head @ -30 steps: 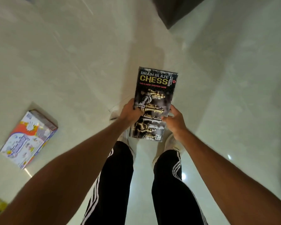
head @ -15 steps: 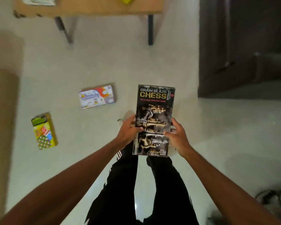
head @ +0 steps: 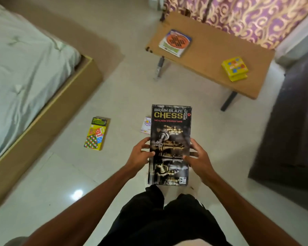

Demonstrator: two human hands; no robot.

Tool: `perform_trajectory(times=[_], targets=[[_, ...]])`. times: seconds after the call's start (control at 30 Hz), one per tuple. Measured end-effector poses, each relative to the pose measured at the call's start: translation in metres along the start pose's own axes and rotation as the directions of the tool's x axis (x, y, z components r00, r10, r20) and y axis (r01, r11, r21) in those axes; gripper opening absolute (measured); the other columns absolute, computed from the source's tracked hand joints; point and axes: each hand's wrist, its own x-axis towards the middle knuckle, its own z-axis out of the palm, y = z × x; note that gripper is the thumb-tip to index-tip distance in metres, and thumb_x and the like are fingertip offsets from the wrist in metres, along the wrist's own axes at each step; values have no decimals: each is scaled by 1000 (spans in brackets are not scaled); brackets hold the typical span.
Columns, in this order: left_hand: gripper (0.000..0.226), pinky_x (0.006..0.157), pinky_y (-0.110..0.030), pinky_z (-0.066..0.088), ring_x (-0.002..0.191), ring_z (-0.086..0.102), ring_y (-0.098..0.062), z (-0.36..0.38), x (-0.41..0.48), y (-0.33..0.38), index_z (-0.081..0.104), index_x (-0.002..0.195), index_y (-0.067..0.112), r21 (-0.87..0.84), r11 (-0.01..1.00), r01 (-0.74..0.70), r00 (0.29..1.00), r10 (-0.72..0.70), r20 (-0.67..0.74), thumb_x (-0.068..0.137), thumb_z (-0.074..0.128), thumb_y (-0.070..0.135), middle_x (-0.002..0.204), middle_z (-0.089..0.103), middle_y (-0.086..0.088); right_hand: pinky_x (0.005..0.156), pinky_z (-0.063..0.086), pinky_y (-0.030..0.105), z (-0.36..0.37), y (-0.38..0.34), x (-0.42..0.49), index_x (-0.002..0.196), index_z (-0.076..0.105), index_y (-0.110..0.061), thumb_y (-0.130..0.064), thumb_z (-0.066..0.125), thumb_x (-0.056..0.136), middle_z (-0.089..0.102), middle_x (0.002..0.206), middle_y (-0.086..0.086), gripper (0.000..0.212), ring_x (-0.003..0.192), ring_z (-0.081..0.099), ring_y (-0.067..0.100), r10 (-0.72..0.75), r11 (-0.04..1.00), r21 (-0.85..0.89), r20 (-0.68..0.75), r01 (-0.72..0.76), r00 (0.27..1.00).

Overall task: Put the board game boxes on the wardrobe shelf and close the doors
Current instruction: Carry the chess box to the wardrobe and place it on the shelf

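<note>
I hold a black chess box [head: 171, 132] flat in front of me, lengthwise away from my body. My left hand [head: 140, 157] grips its left edge with the thumb on the lid. My right hand [head: 200, 159] grips the right edge the same way. On the floor to the left lies a yellow-green dice game box [head: 96, 133]. A white box [head: 146, 125] peeks out from behind the chess box. On the wooden table lie an orange-and-white box [head: 175, 42] and a yellow box [head: 235, 68].
A bed [head: 25, 71] with a pale sheet and wooden frame fills the left side. The low wooden table [head: 212, 55] stands at the upper right before a purple patterned curtain [head: 247, 13]. A dark wooden wardrobe panel [head: 290, 130] runs along the right edge.
My view has swung up and round: the bed and curtain have come into sight and the table is nearer. The chess box stays gripped in both hands.
</note>
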Motion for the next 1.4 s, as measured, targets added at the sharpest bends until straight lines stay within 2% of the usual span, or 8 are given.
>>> perform_trajectory(times=[0.2,0.47,0.6,0.77,0.93,1.03,1.23,1.4], targets=[[63,76,-44,60,98,66,-28,-117,20,34,56,115,43,-124,990,-69,983,46,-179,80,60,-10,109,65,-11,77,60,30,93,-87,82,145,36,-38,-4,66,85,50,138,-3,75,115,58,18,-66,994,-80,145,78,987],[64,66,-40,60,85,70,-20,-263,127,120,58,126,33,-181,963,-199,939,134,-315,78,71,-8,100,68,-7,105,47,41,189,-218,253,146,35,-36,-14,70,83,40,150,-8,75,129,47,15,-161,945,-246,228,217,960],[67,61,-37,58,80,68,-22,-324,176,170,58,132,24,-210,954,-212,921,123,-370,78,68,-13,97,68,-9,83,51,15,228,-287,320,146,38,-31,-10,70,84,46,142,-10,72,110,57,8,-219,922,-261,262,287,940],[68,71,-47,61,86,70,-26,-405,245,252,57,134,25,-257,939,-227,909,109,-403,78,70,-11,104,68,-15,64,47,4,281,-390,417,145,41,-26,-3,68,84,50,132,-6,71,91,57,-2,-292,886,-287,269,366,918],[68,76,-50,60,92,67,-29,-475,328,330,57,133,28,-273,931,-244,912,125,-390,79,69,-11,105,66,-18,69,56,16,321,-470,524,143,41,-32,-3,69,83,47,133,-12,73,95,59,3,-298,871,-313,279,380,913],[66,75,-47,61,93,67,-28,-519,385,375,57,134,27,-274,927,-257,912,138,-386,80,70,-9,106,65,-19,76,60,28,342,-509,596,143,41,-31,-3,70,82,51,138,-3,73,97,65,13,-341,840,-335,286,426,896],[64,73,-51,61,89,71,-26,-600,483,475,59,127,32,-252,935,-248,917,143,-373,77,73,-7,94,73,-11,72,62,32,384,-609,711,145,38,-31,-19,69,87,53,135,-4,66,86,68,13,-336,821,-391,257,416,906],[69,57,-32,58,77,74,-18,-664,567,560,57,131,25,-231,938,-258,910,155,-384,76,70,-14,90,76,-8,71,60,28,414,-696,813,144,38,-35,-18,68,88,54,133,-5,66,92,66,13,-348,804,-413,255,427,902]])
